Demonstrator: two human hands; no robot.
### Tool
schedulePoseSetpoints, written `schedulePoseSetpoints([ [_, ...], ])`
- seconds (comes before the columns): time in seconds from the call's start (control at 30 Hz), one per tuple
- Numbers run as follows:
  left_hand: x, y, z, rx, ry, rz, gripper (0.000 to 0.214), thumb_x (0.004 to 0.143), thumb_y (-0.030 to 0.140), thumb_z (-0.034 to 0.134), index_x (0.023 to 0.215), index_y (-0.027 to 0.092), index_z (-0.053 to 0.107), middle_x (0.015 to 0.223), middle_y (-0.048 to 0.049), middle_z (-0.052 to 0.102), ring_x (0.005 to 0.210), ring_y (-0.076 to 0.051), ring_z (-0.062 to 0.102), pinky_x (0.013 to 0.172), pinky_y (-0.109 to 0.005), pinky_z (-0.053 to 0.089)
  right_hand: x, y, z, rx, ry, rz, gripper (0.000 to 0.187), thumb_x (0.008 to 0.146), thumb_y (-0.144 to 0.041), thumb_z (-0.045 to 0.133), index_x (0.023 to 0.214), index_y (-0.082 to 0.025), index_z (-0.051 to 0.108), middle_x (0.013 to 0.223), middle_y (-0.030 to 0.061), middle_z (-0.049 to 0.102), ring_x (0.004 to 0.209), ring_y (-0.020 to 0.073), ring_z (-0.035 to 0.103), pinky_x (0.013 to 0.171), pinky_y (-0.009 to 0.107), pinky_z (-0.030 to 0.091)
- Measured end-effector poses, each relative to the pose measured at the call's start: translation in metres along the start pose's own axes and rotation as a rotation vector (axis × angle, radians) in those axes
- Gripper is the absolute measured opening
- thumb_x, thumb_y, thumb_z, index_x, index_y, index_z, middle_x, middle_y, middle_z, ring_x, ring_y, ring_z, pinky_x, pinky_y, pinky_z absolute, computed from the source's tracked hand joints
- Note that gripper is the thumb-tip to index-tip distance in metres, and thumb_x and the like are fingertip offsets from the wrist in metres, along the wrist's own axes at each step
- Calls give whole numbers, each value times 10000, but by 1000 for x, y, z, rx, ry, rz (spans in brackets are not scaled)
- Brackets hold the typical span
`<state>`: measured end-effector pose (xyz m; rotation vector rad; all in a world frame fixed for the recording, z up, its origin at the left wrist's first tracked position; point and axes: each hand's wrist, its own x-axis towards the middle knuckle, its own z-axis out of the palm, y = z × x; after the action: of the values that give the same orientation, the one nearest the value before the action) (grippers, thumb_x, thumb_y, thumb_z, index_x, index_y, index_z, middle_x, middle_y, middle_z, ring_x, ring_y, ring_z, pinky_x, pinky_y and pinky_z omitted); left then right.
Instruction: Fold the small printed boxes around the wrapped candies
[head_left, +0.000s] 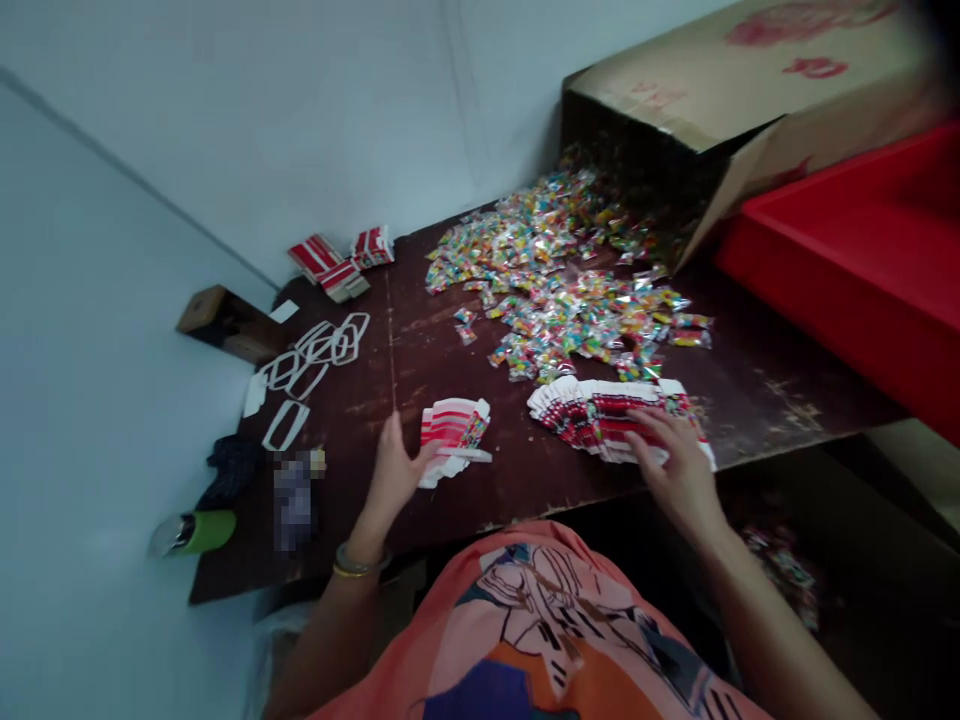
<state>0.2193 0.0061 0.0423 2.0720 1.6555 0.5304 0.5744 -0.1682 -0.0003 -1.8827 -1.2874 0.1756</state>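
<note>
My left hand [394, 470] is open at the left side of a small stack of flat red-and-white printed cartons [454, 420]. Its thumb reaches the stack's near edge, where a white strip [469, 455] lies across, and the forefinger points away from it. Over to the right, my right hand [679, 470] rests with fingers spread on the near right part of a fanned row of similar red-and-white cartons [592, 415]. Beyond that row spreads a large heap of small clear-wrapped colourful candies [555, 310].
An opened cardboard box [720, 90] lies behind the candies, beside a red bin [847, 280]. White oval bands [311, 355], red-and-white bundles [322, 262], a small brown box [232, 322] and a green bottle [210, 532] occupy the left side of the dark table [360, 430].
</note>
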Motion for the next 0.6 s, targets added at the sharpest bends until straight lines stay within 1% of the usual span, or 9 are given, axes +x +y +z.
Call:
schedulePoseSetpoints([
  [0.07, -8, -1, 13, -115, -139, -36, 932, 732, 452, 694, 1470, 126, 228, 1484, -222, 345, 1361, -329, 365, 1100, -476, 324, -9, -40, 26, 147, -223, -102, 294, 922, -345, 509, 1173, -238, 618, 1207, 96, 600, 1141, 245, 544, 999, 434, 439],
  [0.13, -13, 3, 25, -153, -162, -14, 995, 696, 413, 736, 1486, 168, 183, 1478, -193, 374, 1316, -313, 432, 1064, -445, 371, -10, -75, 49, 255, -429, -229, 282, 935, -280, 478, 1183, -246, 608, 1232, 94, 584, 1144, 230, 544, 983, 409, 463],
  [0.2, -15, 10, 31, -106, -166, 2, 1006, 685, 361, 745, 1490, 192, 166, 1446, -179, 427, 1245, -310, 507, 1009, -427, 419, 1, -101, 68, 284, -530, -370, 329, 933, -196, 436, 1221, -250, 586, 1281, 97, 555, 1178, 231, 519, 993, 416, 457],
  [0.27, -16, 14, 31, -45, -188, -11, 986, 684, 305, 735, 1487, 206, 172, 1379, -172, 506, 1155, -310, 578, 941, -409, 459, 21, -120, 83, 220, -556, -493, 437, 896, -111, 420, 1297, -244, 532, 1362, 106, 501, 1248, 254, 461, 1020, 454, 421],
  [0.33, -19, 16, 26, -27, -240, -4, 962, 669, 258, 732, 1475, 231, 207, 1305, -152, 575, 1074, -304, 625, 888, -388, 479, 40, -131, 95, 100, -596, -614, 559, 840, -66, 451, 1374, -233, 460, 1448, 113, 425, 1344, 294, 350, 1072, 517, 328],
  [0.4, -23, 14, 18, -40, -342, 57, 909, 647, 250, 742, 1438, 244, 294, 1243, -130, 618, 1023, -302, 643, 860, -380, 484, 50, -137, 107, 11, -672, -747, 674, 796, -80, 518, 1438, -224, 371, 1493, 116, 371, 1406, 319, 238, 1115, 568, 194],
  [0.47, -28, 10, 10, -81, -451, 110, 843, 622, 290, 766, 1376, 212, 397, 1187, -131, 643, 997, -309, 645, 846, -383, 485, 50, -137, 119, 9, -762, -852, 778, 770, -157, 603, 1479, -204, 284, 1493, 131, 372, 1412, 324, 224, 1125, 573, 125],
  [0.53, -31, 4, 1, -173, -493, 105, 838, 601, 340, 790, 1343, 175, 438, 1187, -144, 633, 1015, -307, 628, 861, -384, 477, 44, -135, 129, 38, -820, -853, 864, 752, -252, 668, 1495, -174, 235, 1461, 165, 405, 1354, 328, 329, 1100, 547, 200],
  [0.6, -31, -3, -8, -338, -491, 55, 838, 618, 350, 787, 1353, 169, 429, 1232, -142, 601, 1041, -275, 607, 893, -366, 461, 40, -131, 136, 46, -836, -770, 838, 759, -297, 679, 1481, -160, 275, 1411, 189, 454, 1260, 328, 438, 1037, 515, 302],
])
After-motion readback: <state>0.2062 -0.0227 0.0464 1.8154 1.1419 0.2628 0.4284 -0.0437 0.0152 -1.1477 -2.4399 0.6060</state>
